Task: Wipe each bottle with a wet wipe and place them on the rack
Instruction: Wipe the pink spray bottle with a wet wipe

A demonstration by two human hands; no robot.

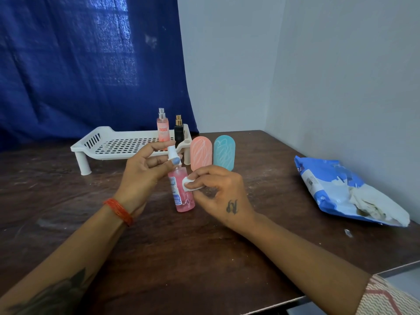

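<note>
A pink spray bottle (183, 194) with a white nozzle stands on the table at the centre. My left hand (145, 169) pinches its white top between thumb and fingers. My right hand (218, 192) pinches a small folded white wet wipe (188, 184) against the bottle's right side. On the white slotted rack (118, 144) behind stand a tall peach spray bottle (163, 128) and a short black bottle (179, 130). Two flat rounded bottles stand on the table right of the rack, one peach (201, 153), one teal (224, 153).
A blue wet wipe pack (329, 189) lies open at the right, white wipes spilling from it, close to the wall. The dark wooden table (68, 201) ends at a front edge on the lower right. A blue curtain hangs behind the rack.
</note>
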